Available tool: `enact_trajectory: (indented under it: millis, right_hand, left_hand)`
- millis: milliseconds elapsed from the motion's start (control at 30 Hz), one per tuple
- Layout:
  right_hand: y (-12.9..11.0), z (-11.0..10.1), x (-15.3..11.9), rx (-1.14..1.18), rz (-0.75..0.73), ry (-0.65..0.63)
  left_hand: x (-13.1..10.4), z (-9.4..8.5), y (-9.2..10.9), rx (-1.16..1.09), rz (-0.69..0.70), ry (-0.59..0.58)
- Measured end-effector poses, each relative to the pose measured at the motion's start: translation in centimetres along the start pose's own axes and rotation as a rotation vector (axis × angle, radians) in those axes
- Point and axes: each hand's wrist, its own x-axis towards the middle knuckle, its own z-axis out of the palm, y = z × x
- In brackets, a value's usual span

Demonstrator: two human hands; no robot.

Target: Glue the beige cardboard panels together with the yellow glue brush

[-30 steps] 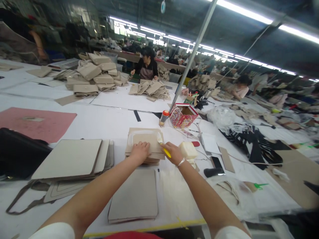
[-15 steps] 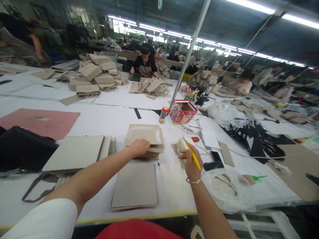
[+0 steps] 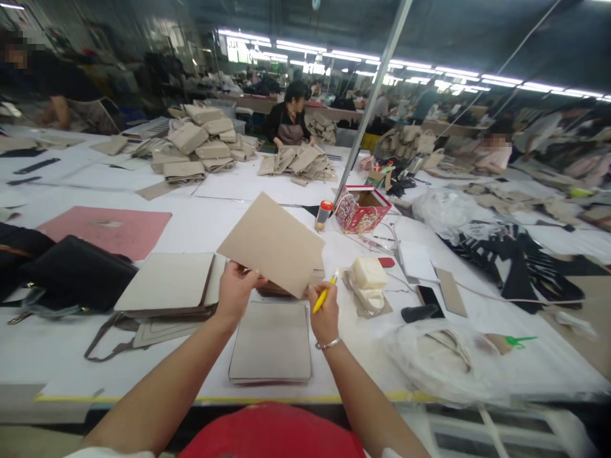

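1. Tan sheet point(image 3: 272, 245): one, held tilted above the surface point(image 3: 200, 222), a corner pointing to the far side; near corner beside the right hand.
2. Left hand point(image 3: 235, 294): fingers clamped on the near left edge of the tan sheet.
3. Right hand point(image 3: 325, 317): fingers closed around the yellow brush; fingertips at the sheet's near corner. Whether they also pinch it, cannot tell.
4. Yellow brush point(image 3: 324, 299): one, slanting, pale tip up and to the right, just beside the sheet's near right edge.
5. Brown stack point(image 3: 279, 290): partly hidden beneath the tan sheet; layered edges show on the near side.
6. Grey board stack point(image 3: 271, 340): nearer the wearer, between the forearms; its near edge short of the yellow strip point(image 3: 143, 399) along the surface's front edge.
7. Larger board stack point(image 3: 167, 280): left of the left hand, right edges staggered; limits room on that side.
8. Pale block point(image 3: 368, 272): right of the brush, a strip of white surface between.
9. Red patterned box point(image 3: 363, 208) and orange-capped jar point(image 3: 323, 215): beyond the sheet's right corner, near the pole point(image 3: 375, 95); jar close to the box.
10. Pink sheet point(image 3: 109, 229): far left, white surface running between it and the tan sheet.
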Motion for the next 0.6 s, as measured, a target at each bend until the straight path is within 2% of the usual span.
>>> enact_trajectory:
  millis: [67,167,233,333,433,500,600]
  right_hand:
    - [0.4,0.2,0.0,-0.026,0.023,0.073]
    - [1.2,-0.6,-0.5,-0.057,0.006,0.115]
    - [1.9,-1.7,-1.3,-0.086,-0.018,0.108]
    - [3.5,-3.5,-3.1,-0.201,-0.048,0.066]
    - [5.7,-4.8,-5.3,-0.373,-0.036,-0.055]
    - [7.4,-4.9,-6.7,-0.468,-0.011,-0.157]
    - [9.7,-3.8,-8.0,-0.567,0.026,-0.296]
  left_hand:
    - [-1.8,0.4,-1.7,-0.132,-0.119,-0.044]
    - [-4.0,0.3,-3.3,-0.185,-0.233,-0.092]
    - [-4.9,-0.5,-4.1,-0.205,-0.282,-0.112]
    - [-5.9,-2.8,-5.8,-0.182,-0.341,-0.037]
    - [-7.2,-6.0,-8.6,0.035,-0.428,-0.012]
    - [-8.4,-8.0,-10.7,0.260,-0.461,-0.086]
    - [-9.8,-10.5,-13.3,0.582,-0.430,-0.204]
